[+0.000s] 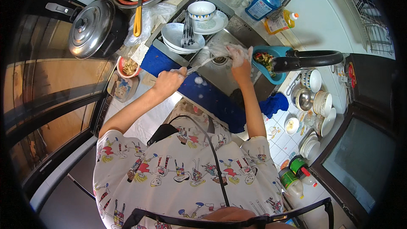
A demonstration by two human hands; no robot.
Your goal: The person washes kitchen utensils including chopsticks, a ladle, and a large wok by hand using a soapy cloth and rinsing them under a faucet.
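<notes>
My left hand (pixel 171 81) is closed around the handle of a long, thin utensil (pixel 201 66), which slants up and right over the steel sink (pixel 232 84). Suds hide the utensil's far end, so its kind is unclear. Foam covers my right hand (pixel 239 59), which grips a whitish soapy scrubbing cloth (pixel 219 50) at that far end, above the drain. Left of it, soapy bowls (pixel 173 33) stand stacked on a rack, with several dark foamy chopsticks (pixel 188 33) across them. A patterned bowl (pixel 201 10) sits on a plate (pixel 221 22) behind.
A blue strainer (pixel 279 78) of food scraps stands under the black faucet (pixel 305 61). Blue (pixel 262 4) and yellow (pixel 279 24) soap bottles line the back ledge. A lidded pot (pixel 92 28) is at left. Stacked bowls (pixel 321 103) are at right. A blue cloth (pixel 210 97) covers the front edge.
</notes>
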